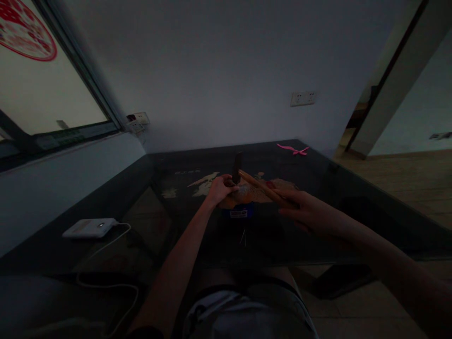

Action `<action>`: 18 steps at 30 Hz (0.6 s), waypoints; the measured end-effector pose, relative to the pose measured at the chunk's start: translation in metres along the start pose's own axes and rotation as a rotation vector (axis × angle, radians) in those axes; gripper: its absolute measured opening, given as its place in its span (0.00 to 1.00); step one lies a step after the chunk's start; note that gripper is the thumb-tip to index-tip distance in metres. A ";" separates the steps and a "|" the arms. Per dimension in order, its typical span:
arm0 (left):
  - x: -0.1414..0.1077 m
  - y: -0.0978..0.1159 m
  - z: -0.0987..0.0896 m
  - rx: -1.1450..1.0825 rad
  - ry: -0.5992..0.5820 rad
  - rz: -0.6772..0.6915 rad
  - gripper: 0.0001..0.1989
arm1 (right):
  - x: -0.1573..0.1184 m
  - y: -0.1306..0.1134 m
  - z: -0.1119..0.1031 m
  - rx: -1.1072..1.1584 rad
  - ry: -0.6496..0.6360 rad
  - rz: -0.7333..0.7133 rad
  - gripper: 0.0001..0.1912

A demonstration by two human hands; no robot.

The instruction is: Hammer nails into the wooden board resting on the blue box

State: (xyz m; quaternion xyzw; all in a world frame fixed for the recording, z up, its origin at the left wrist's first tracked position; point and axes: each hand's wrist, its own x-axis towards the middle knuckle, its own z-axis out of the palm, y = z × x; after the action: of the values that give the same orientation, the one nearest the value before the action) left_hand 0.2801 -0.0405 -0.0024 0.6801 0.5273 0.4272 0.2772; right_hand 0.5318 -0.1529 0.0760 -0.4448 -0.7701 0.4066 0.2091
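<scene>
An orange-brown piece with a pale, speckled middle (247, 192) rests on the dark table around a small blue object (239, 211) that bears a white label. My left hand (221, 189) is at the piece's left side, its fingers closed around the base of a dark, flat, upright blade-like tool (237, 167). In my right hand (306, 210) is a light wooden stick (266, 189), gripped near its lower right end. The stick's far tip is beside the dark tool; whether they touch is unclear.
A white power bank (91, 228) with a white cable lies on the table (208, 235) at the left. A pink ribbon (294, 150) is near the back right edge. Two thin pale sticks (243, 237) lie in front of the blue object. A wall stands behind.
</scene>
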 end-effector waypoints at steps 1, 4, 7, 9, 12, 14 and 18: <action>0.000 0.000 0.000 -0.002 0.000 0.010 0.15 | 0.001 0.002 0.000 -0.007 -0.011 0.001 0.25; 0.000 -0.002 0.000 -0.016 0.006 0.009 0.16 | 0.002 0.005 -0.001 -0.031 -0.011 -0.012 0.24; 0.000 -0.001 0.001 -0.031 0.009 -0.009 0.17 | 0.001 0.005 -0.004 -0.059 0.027 -0.050 0.25; 0.000 0.000 0.001 -0.025 0.020 -0.013 0.17 | 0.000 0.005 -0.004 -0.093 0.057 -0.062 0.26; 0.000 0.000 0.000 -0.002 0.015 -0.002 0.16 | 0.002 0.006 -0.002 -0.117 0.052 -0.076 0.24; 0.000 0.000 0.000 0.013 0.007 0.021 0.16 | 0.003 0.005 0.000 -0.092 0.023 -0.060 0.24; -0.001 0.000 0.000 0.017 0.012 0.009 0.16 | -0.002 -0.001 -0.003 -0.011 0.002 0.006 0.28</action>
State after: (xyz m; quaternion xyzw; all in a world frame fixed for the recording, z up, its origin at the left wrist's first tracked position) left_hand 0.2799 -0.0413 -0.0022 0.6822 0.5295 0.4283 0.2663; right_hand 0.5347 -0.1536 0.0784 -0.4486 -0.7707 0.4027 0.2063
